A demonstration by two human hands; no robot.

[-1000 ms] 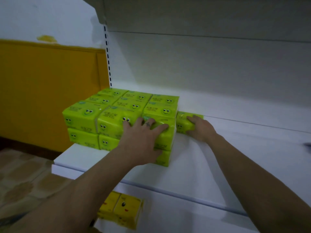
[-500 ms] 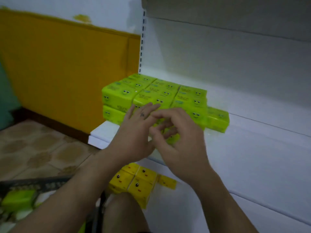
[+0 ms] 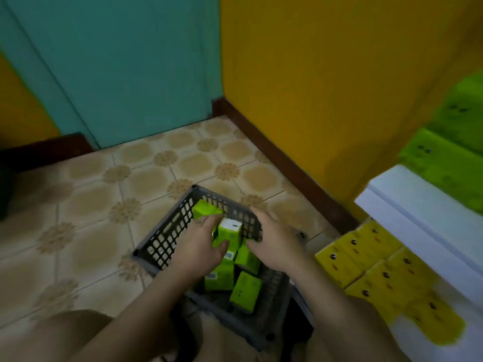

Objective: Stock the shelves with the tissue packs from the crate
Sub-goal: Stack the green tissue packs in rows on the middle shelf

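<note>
Green tissue pack (image 3: 230, 233) clasped in left hand (image 3: 197, 248) above crate (image 3: 167, 236); right hand (image 3: 274, 244) grip unclear, perhaps touching.

Crate (image 3: 167, 241) sits on the floor (image 3: 104, 205), directly before the person. Tissue packs (image 3: 245, 288) lie jumbled inside it. One upright pack (image 3: 230, 232) stands among them, with the left hand (image 3: 201, 246) around it at 9 o'clock and the right hand (image 3: 274, 244) at 3 o'clock. Shelf (image 3: 418, 205) stands at the crate's 3 o'clock, with stacked packs (image 3: 444, 158) on it and further packs (image 3: 379, 265) beneath. Door (image 3: 117, 74) stands behind the crate at 11 o'clock.
</note>
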